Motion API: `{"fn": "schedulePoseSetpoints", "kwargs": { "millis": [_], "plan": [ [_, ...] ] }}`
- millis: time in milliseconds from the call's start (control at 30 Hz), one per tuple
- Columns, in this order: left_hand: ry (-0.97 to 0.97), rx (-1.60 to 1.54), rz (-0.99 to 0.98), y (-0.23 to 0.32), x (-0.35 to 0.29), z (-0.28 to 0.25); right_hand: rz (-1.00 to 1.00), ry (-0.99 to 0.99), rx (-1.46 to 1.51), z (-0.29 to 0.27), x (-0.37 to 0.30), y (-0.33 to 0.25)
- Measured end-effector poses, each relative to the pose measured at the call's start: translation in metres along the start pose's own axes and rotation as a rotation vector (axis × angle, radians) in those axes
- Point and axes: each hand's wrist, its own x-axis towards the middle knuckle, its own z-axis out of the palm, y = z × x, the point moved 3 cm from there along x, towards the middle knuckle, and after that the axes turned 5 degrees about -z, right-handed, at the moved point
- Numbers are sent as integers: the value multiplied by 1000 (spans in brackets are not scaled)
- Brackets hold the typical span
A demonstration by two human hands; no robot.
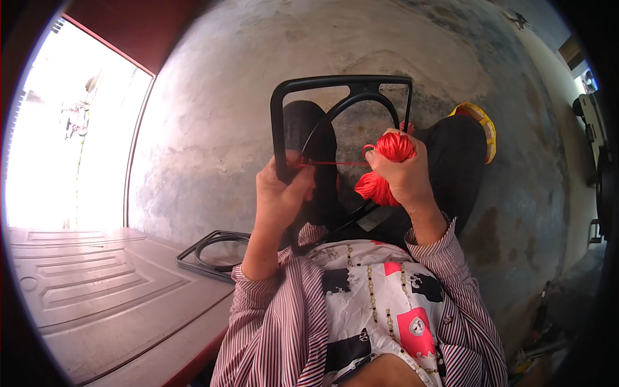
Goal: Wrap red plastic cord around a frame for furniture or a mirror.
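A black rectangular frame with a round ring inside it [316, 82] stands tilted over my lap, between my knees. My left hand [282, 187] is closed round its left side bar, and a red cord [335, 163] is pinched there at the ring's edge. The cord runs taut to the right. My right hand [409, 171] is closed round a bundle of red cord [394, 148], its loops bulging above and below the fist. Behind that hand, part of the frame's right side is hidden.
A second black frame with a ring [216, 248] lies at my left on a pale panelled door-like board [97, 277]. An open bright doorway [77, 129] is at far left. A yellow curved object [480, 126] sits beyond my right knee, on the grey concrete floor [213, 129].
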Motion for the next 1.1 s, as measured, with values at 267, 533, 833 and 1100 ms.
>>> {"fn": "schedulePoseSetpoints", "kwargs": {
  "millis": [267,533,833,1100],
  "plan": [
    [108,80,-67,4,-2,10,-447,-294,-19,29,-26,-68],
    [60,22,55,2,-1,0,-327,-390,85,44,-20,-67],
    [-19,-161,-89,10,2,-5,283,247,910,-36,25,49],
    [-5,244,410,9,12,-7,244,-356,733,34,1,-22]
  ]
}}
